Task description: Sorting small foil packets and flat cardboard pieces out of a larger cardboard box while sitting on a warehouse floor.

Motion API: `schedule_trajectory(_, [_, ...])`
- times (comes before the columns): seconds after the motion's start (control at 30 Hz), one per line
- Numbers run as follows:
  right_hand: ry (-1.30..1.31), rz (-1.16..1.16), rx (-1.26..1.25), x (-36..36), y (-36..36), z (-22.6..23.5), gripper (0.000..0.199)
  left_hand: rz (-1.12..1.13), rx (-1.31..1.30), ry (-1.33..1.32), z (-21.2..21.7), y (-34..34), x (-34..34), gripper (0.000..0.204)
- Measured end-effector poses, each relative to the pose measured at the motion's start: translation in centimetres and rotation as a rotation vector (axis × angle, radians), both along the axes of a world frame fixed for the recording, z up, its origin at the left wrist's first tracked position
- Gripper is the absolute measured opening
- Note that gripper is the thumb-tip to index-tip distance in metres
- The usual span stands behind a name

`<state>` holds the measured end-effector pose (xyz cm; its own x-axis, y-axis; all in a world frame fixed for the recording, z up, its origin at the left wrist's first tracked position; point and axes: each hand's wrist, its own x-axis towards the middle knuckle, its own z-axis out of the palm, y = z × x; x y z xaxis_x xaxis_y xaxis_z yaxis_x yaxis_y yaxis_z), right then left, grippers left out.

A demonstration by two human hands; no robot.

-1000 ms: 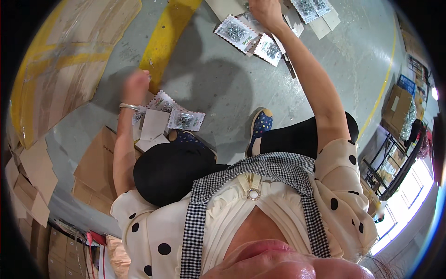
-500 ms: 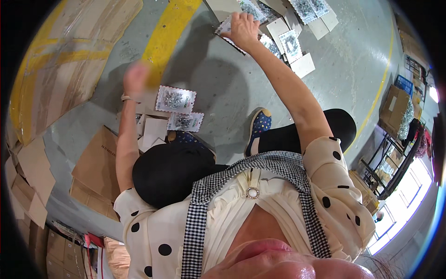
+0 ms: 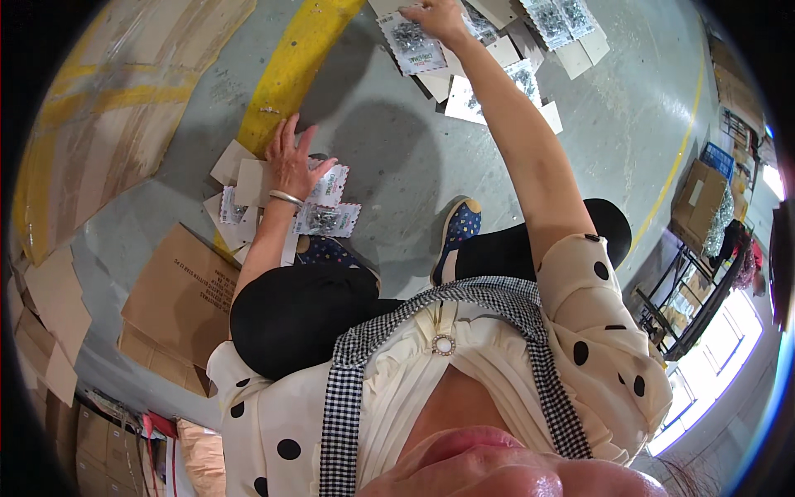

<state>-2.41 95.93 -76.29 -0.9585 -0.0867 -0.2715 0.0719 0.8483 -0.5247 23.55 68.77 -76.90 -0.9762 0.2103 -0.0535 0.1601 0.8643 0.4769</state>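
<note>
My left hand (image 3: 291,164) is open, its fingers and thumb spread just above a small pile on the floor. Beneath and beside it lie flat white packs (image 3: 330,184) with zigzag edges and silvery pieces inside, and a second such pack (image 3: 327,219). Plain pale cards (image 3: 250,182) stick out on the pile's left. Stretched far forward, my right hand (image 3: 443,20) has thumb and fingers at the upper edge of another pack with silvery pieces (image 3: 412,43). Its fingertips are partly cut off by the picture's top edge.
More packs (image 3: 556,21) and pale cards lie by my right hand. A large taped carton (image 3: 116,108) stands at the far left, with a flattened brown carton (image 3: 178,290) nearer. My shoes (image 3: 458,236) rest between the piles. Shelving (image 3: 675,286) stands at the right.
My left hand has moved right and nearer, over the left pile, where more pale cards show. My right hand has shifted slightly farther away; the pack by it has moved and shows more of its face.
</note>
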Motion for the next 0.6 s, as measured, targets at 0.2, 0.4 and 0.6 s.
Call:
schedule_trajectory(0.2, [0.281,0.043,0.053,-0.6,1.6,-3.7,0.041,-0.008,0.062,0.041,-0.3,1.3,-1.0,0.082])
schedule_trajectory(0.4, [0.004,-0.004,-0.358,6.8,-4.7,3.8,0.023,0.235,0.467,0.146,-1.1,-0.7,-1.2,0.065])
schedule_trajectory(0.6, [-0.2,0.309,-0.526,12.7,-6.0,5.1,0.039,0.47,0.732,0.144,-0.1,-3.4,-4.1,0.041])
